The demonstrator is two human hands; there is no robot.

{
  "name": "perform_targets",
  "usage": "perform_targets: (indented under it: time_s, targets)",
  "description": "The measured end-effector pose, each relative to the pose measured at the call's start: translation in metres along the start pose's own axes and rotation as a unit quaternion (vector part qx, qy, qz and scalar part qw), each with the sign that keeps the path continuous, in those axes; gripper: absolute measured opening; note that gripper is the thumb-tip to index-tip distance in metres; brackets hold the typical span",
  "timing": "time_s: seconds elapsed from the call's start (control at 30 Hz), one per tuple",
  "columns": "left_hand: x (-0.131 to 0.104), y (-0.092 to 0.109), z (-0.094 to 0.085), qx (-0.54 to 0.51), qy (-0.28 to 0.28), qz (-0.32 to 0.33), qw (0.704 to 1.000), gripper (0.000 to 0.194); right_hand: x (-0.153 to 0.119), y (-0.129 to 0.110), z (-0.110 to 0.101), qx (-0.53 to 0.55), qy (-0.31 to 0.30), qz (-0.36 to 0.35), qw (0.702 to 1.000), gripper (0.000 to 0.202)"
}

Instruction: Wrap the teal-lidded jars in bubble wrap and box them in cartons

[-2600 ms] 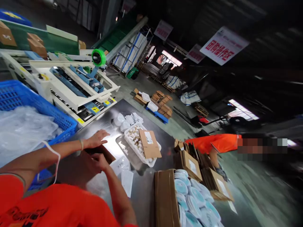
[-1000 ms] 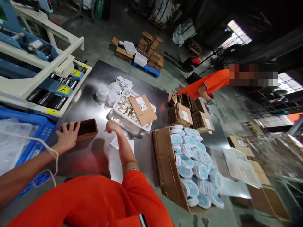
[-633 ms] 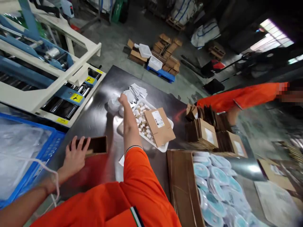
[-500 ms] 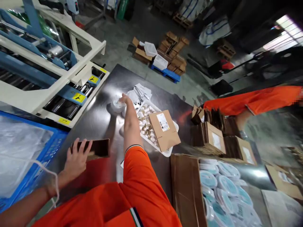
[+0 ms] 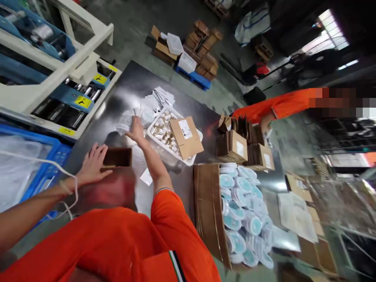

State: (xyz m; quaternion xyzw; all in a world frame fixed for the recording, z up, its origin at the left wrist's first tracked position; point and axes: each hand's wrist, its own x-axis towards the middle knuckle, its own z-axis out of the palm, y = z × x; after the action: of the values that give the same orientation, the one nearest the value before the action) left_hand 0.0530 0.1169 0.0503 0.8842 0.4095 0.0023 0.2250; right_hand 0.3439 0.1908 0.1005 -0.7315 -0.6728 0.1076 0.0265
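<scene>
My left hand [image 5: 94, 162] lies with fingers spread at the left end of a small open cardboard box [image 5: 129, 158], touching it. The box's inside is dark and its contents cannot be seen. Farther forward, my right hand [image 5: 136, 129] is closed around a crinkled clear plastic packet [image 5: 125, 122]; a white strip stands up by the fingertips, and blur hides the details. Right of that hand is a white tray [image 5: 167, 148] of small white-and-gold rolled pieces. A flattened cardboard carton [image 5: 186, 143] with a white label lies across the tray.
White paper slips [image 5: 163, 96] lie behind the tray, and a white card [image 5: 146, 177] lies nearer me. A large carton [image 5: 209, 207] of round teal-and-white packs stands right. Beyond are stacked folded cartons [image 5: 236, 148] and a co-worker's orange sleeve [image 5: 289, 103]. Left are a conveyor machine [image 5: 85, 92] and blue crate [image 5: 60, 156].
My view has swung right and down. My right hand has drawn back toward me with the clear plastic. My left thumb now lies along the box's near side.
</scene>
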Motion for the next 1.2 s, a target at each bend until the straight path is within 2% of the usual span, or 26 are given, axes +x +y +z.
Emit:
perform_targets:
  time_s: [0.07, 0.13, 0.23, 0.33, 0.43, 0.6, 0.9, 1.0, 1.1, 1.2]
  targets:
    - [0.012, 0.007, 0.005, -0.035, -0.021, 0.021, 0.999, 0.116, -0.052, 0.005, -0.009, 0.020, 0.055, 0.006, 0.998, 0.087]
    - [0.023, 0.017, 0.010, -0.077, -0.018, 0.030, 0.996, 0.129, -0.105, 0.006, -0.015, 0.043, 0.084, 0.000, 0.995, 0.095]
    - [0.036, 0.029, 0.017, -0.132, -0.001, 0.052, 0.990, 0.145, -0.172, -0.004, -0.011, 0.074, 0.056, -0.012, 0.996, 0.095]
    - [0.045, 0.032, 0.021, -0.145, -0.004, 0.085, 0.986, 0.136, -0.206, -0.017, 0.001, 0.119, 0.013, -0.017, 0.993, 0.096]
    - [0.050, 0.030, 0.022, -0.142, -0.006, 0.105, 0.984, 0.132, -0.203, -0.023, 0.008, 0.161, -0.004, -0.011, 0.987, 0.094]
    - [0.053, 0.025, 0.019, -0.134, -0.009, 0.132, 0.982, 0.148, -0.166, -0.014, 0.002, 0.198, -0.042, -0.010, 0.979, 0.095]
    - [0.054, 0.025, 0.016, -0.112, -0.046, 0.125, 0.985, 0.148, -0.135, 0.000, -0.005, 0.138, -0.088, -0.084, 0.983, 0.092]
    - [0.052, 0.026, 0.018, -0.098, -0.061, 0.120, 0.986, 0.162, -0.132, -0.005, 0.003, 0.112, -0.079, -0.091, 0.986, 0.092]
    - [0.053, 0.029, 0.020, -0.116, -0.050, 0.116, 0.985, 0.177, -0.136, -0.007, 0.016, 0.115, -0.064, -0.070, 0.989, 0.098]
    - [0.054, 0.036, 0.022, -0.129, -0.030, 0.105, 0.986, 0.177, -0.146, 0.004, 0.021, 0.158, -0.077, -0.069, 0.982, 0.113]
